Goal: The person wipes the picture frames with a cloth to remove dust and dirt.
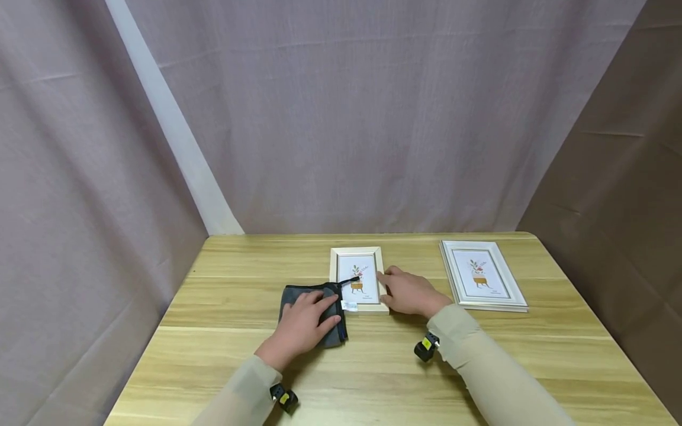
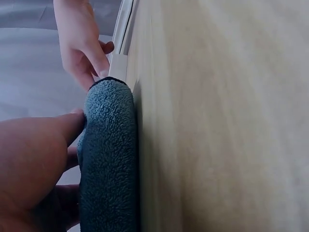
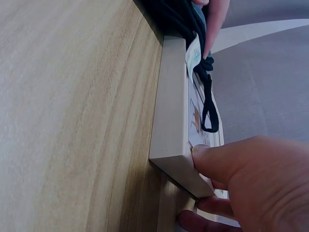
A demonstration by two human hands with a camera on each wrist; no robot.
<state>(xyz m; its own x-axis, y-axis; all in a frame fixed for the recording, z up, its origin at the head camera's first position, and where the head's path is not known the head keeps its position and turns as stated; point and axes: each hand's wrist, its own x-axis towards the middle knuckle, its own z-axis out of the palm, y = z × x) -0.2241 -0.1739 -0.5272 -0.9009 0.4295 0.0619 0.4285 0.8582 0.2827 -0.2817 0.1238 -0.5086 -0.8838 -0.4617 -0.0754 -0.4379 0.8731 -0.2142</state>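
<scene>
My left hand (image 1: 301,324) lies over a folded grey-blue towel (image 1: 333,338) with black edging, fingers spread on its top. The left wrist view shows the towel's thick pile (image 2: 110,145) from the side, with the thumb against it. A cream picture frame (image 1: 356,251) lies flat, face up, with a plant print inside. The towel overlaps its left side, and a black loop (image 3: 210,108) and white tag (image 3: 193,57) reach over it. My right hand (image 1: 412,291) pinches the frame's right edge, thumb on the face and fingers at the side.
Another, white picture frame (image 1: 503,260) with a similar print lies to the right on the wooden table (image 1: 224,367). A grey curtain (image 1: 346,130) hangs behind the table's far edge, and a brown one (image 1: 629,177) stands on the right.
</scene>
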